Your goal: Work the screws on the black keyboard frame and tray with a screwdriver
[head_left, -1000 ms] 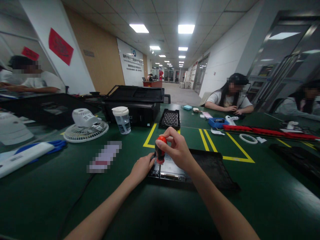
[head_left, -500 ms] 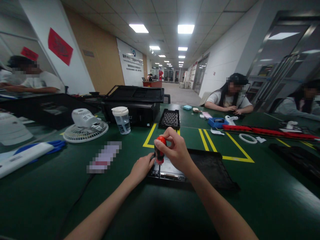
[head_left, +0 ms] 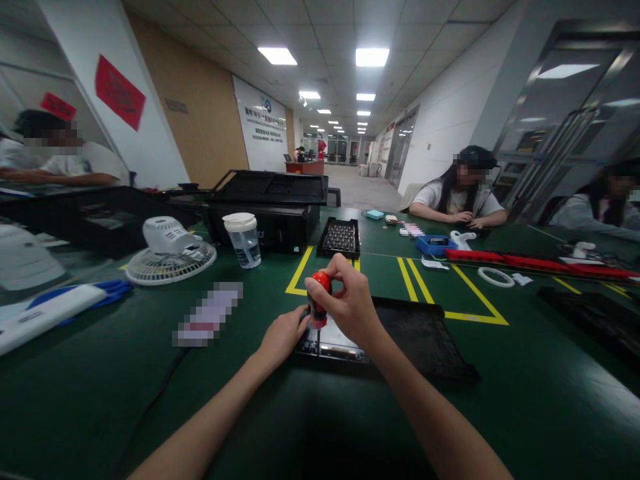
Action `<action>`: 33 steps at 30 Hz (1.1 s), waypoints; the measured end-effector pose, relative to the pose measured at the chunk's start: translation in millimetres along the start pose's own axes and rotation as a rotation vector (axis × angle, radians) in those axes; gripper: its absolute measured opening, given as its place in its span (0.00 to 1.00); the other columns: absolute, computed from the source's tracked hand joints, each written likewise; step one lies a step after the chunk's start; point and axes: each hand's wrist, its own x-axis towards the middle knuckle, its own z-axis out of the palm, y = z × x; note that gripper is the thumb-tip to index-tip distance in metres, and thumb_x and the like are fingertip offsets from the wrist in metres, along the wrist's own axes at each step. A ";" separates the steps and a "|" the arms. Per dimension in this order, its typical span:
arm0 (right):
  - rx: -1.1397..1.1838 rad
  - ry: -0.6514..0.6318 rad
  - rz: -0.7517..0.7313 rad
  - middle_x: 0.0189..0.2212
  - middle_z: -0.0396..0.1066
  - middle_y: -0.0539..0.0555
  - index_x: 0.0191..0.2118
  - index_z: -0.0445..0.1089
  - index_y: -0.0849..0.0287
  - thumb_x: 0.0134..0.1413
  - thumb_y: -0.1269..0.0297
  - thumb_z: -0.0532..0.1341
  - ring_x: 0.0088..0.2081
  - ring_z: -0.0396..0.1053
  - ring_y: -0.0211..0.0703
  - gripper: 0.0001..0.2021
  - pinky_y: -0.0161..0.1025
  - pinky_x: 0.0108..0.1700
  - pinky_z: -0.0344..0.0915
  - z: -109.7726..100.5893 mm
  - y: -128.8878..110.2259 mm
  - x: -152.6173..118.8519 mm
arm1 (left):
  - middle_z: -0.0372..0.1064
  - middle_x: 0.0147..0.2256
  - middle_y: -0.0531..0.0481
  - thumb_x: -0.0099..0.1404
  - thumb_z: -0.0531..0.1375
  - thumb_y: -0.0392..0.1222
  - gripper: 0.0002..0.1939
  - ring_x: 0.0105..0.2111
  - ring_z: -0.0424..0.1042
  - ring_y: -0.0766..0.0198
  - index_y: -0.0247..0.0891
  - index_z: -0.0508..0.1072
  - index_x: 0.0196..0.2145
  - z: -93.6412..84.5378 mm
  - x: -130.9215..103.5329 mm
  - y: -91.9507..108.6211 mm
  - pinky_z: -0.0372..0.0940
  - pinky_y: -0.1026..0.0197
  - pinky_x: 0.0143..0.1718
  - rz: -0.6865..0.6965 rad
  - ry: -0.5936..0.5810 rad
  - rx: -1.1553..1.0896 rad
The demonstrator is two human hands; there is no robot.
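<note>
My right hand [head_left: 353, 300] is closed around the handle of a red and black screwdriver [head_left: 319, 319]. The screwdriver stands nearly upright, its thin shaft pointing down at the left part of a black plastic panel [head_left: 415, 333]. A shiny silver plate [head_left: 340, 343] lies in that left part, partly covered by my right hand. At the panel's left edge, my left hand [head_left: 284, 339] grips with its thumb on top; its other fingers are mostly hidden. The exact spot where the screwdriver tip touches is too small to make out.
Beyond the panel lies a black tray of screws or small parts [head_left: 340, 238]. Left stand a lidded plastic cup [head_left: 243, 240], a white fan [head_left: 170, 257] and a large black case [head_left: 265, 223]. Right are a blue box [head_left: 435, 245] and a white ring [head_left: 495, 277]. Other people sit around the table.
The screwdriver's red top has shifted slightly left and my right fingers have turned a little around it. My left hand and the panel look unmoved.
</note>
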 end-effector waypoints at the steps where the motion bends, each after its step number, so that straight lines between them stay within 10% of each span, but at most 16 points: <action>1: -0.011 0.002 -0.005 0.23 0.54 0.47 0.26 0.52 0.58 0.50 0.62 0.57 0.26 0.58 0.34 0.11 0.31 0.26 0.61 0.5 0.1 0.0 | 0.71 0.38 0.45 0.65 0.45 0.47 0.17 0.35 0.71 0.59 0.39 0.64 0.47 0.5 0.3 -0.4 0.59 0.64 0.33 -0.002 0.000 0.000; 33: -0.234 0.195 -0.053 0.21 0.55 0.46 0.23 0.49 0.57 0.49 0.62 0.57 0.23 0.56 0.33 0.14 0.29 0.23 0.57 10.4 2.3 -3.1 | 0.71 0.39 0.43 0.65 0.45 0.47 0.19 0.39 0.71 0.58 0.39 0.64 0.49 5.2 4.4 -3.2 0.62 0.61 0.38 0.019 0.004 -0.018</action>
